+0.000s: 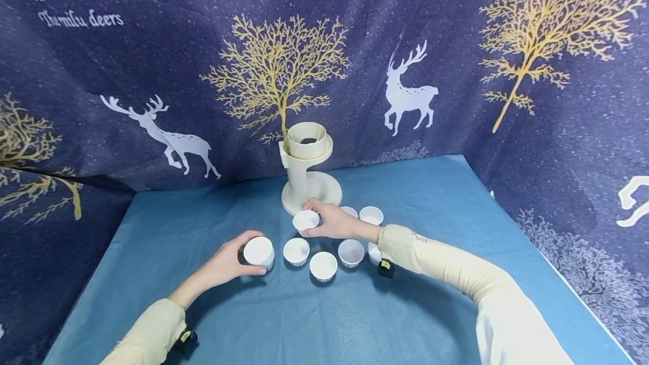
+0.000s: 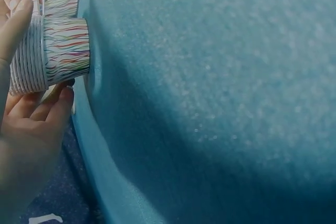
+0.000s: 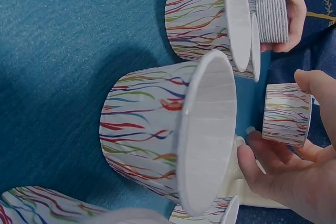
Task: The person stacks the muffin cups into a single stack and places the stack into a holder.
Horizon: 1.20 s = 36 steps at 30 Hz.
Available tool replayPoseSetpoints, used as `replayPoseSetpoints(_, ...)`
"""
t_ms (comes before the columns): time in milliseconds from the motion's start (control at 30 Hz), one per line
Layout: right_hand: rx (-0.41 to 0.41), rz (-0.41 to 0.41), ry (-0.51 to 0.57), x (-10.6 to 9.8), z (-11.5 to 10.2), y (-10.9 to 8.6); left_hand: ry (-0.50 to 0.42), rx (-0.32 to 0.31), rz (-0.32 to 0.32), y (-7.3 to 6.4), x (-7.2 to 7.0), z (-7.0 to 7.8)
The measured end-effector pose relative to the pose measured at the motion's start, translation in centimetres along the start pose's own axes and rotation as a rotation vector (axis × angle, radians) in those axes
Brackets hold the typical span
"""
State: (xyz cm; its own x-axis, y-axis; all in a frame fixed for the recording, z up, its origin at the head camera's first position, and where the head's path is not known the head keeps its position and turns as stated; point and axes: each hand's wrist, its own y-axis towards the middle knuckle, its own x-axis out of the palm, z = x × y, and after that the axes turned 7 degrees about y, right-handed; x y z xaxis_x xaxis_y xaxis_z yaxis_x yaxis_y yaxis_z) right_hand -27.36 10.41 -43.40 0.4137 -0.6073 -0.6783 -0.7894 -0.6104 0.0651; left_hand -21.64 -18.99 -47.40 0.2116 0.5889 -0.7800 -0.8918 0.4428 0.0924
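Note:
My left hand (image 1: 223,266) grips a nested stack of white paper baking cups (image 1: 259,254), thumb on one side and fingers on the other. In the left wrist view the stack (image 2: 65,51) shows many layered rims and one wall printed with coloured wavy lines. Farther forward, my right hand (image 1: 334,222) holds a single paper baking cup (image 1: 306,221) between thumb and fingers, its mouth facing up. The right wrist view shows that same cup (image 3: 286,113) with its striped wall.
Several baking cups stand upright on the blue cloth, including one at the front (image 1: 323,267), one beside the stack (image 1: 296,252) and one behind my right wrist (image 1: 372,216). A cream stand (image 1: 298,185) with a ring-held cylinder (image 1: 306,145) rises at the back, before a patterned curtain (image 1: 355,72).

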Motion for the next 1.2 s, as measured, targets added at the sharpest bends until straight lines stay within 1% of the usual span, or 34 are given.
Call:
replayPoseSetpoints(133, -0.012, 0.005, 0.012, 0.0, 0.0, 0.1, -0.005, 0.006, 0.013, 0.0, 0.0, 0.0)
replayPoseSetpoints(400, -0.05, 0.014, 0.032, 0.3, 0.2, 0.1, -0.013, 0.0, 0.033, -0.1, 0.2, 0.2)
replayPoseSetpoints(633, -0.09, 0.023, 0.013, 0.7, 0.3, 0.1, -0.036, 0.017, 0.045, -0.1, 0.5, 0.3)
replayPoseSetpoints(700, -0.1, 0.026, 0.011, 0.7, 0.1, 0.0, -0.047, 0.017, 0.041, -0.1, 0.4, 0.3)
replayPoseSetpoints(867, -0.116, 0.027, 0.011, 0.8, -0.4, -0.1, -0.092, 0.007, 0.01, 0.1, 0.3, 0.3)
replayPoseSetpoints(1200, -0.113, 0.004, -0.01, 1.2, -0.4, 0.0, -0.153, -0.004, -0.018, 0.2, 0.2, 0.0)
